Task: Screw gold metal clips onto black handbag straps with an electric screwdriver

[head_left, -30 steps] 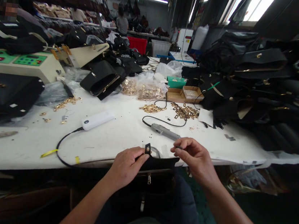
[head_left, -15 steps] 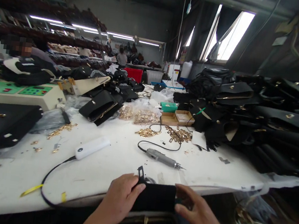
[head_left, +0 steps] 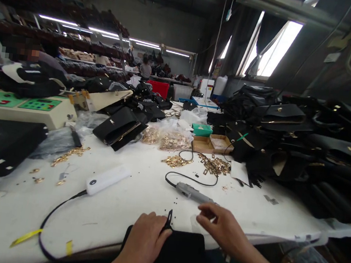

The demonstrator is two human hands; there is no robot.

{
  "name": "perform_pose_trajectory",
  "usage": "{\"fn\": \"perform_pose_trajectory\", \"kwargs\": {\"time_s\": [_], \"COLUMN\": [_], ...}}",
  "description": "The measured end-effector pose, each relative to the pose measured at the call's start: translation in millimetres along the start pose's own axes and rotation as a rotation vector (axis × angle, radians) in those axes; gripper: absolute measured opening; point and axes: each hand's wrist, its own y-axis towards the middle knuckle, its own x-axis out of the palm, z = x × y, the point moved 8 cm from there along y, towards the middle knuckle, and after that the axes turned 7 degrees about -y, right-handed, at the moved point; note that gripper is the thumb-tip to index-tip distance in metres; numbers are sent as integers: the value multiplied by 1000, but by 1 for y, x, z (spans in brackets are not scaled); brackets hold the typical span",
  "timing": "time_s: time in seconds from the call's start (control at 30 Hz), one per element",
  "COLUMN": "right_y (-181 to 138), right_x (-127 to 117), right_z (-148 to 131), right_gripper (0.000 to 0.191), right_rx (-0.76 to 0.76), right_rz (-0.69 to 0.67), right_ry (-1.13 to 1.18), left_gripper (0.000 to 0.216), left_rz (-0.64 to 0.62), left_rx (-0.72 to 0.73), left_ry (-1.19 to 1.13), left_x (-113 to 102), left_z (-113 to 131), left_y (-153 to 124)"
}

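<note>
My left hand point(head_left: 144, 241) is closed on the top edge of a black bag point(head_left: 179, 255) at the near edge of the white table point(head_left: 127, 211), beside a small black strap tab point(head_left: 169, 219) that sticks up. My right hand point(head_left: 223, 229) hovers over the table just right of the bag, fingers curled and pinched together; anything in them is too small to see. A grey electric screwdriver point(head_left: 192, 192) with a black cord lies just beyond that hand.
A white power pack point(head_left: 107, 179) with a black cable lies left of centre. Gold metal fittings point(head_left: 212, 165), bags of hardware point(head_left: 171, 139) and small boxes point(head_left: 212, 143) sit mid-table. Stacked black bags point(head_left: 309, 139) fill the right side. A machine point(head_left: 24, 108) and a seated person are at left.
The bag has come up onto the table edge. My right hand left the bag's right end and rose toward the screwdriver. The view shifted slightly.
</note>
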Motion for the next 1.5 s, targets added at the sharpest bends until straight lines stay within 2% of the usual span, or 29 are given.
{"fn": "perform_pose_trajectory", "kwargs": {"time_s": [0.07, 0.13, 0.27, 0.37, 0.5, 0.67, 0.8, 0.93, 1.07, 1.17, 1.23, 1.33, 1.5], "right_y": [42, 92, 198, 259, 301, 318, 314, 277, 195, 124, 86, 53, 42], "right_x": [-18, -21, 5, 26, 45, 49, 37, 27, 43, 65, 78, 86, 83], "right_z": [-20, -36, -39, -28, -11, -3, -10, -24, -30, -30, -28, -26, -32], "right_gripper": [29, 25, 26, 27, 26, 23, 18, 24, 29, 26, 35, 52, 33], "right_rx": [-99, -175, -127, -78, -41, -36, -7, -10, -51, -72, -40, -17, -105], "right_rz": [105, 159, 125, 83, -3, -58, 21, 90, 21, -86, -145, -183, -169], "right_ry": [-56, -141, -416, -500, -600, -632, -532, -305, -25, 398, 619, 650, 562], "left_gripper": [18, 19, 35, 37, 27, 23, 24, 28, 32, 35, 36, 35, 33], "left_rz": [12, 22, 146, 265, 316, 275, 255, 158, 123, 109, 119, 147, 175], "left_rx": [23, 10, 24, 78, 46, -77, -192, -193, -194, -213, -226, -253, -266], "left_ry": [29, 24, -93, -213, -321, -458, -555, -662, -774, -873, -945, -1016, -1048], "left_x": [-2, -1, 4, 3, 1, 3, 2, -2, -9, -8, -6, -1, 7], "left_z": [2, -1, -17, -30, -44, -52, -56, -49, -43, -42, -41, -39, -34], "left_y": [6, 9, 7, 3, 2, 6, 7, 10, 11, 10, 10, 9, 10]}}
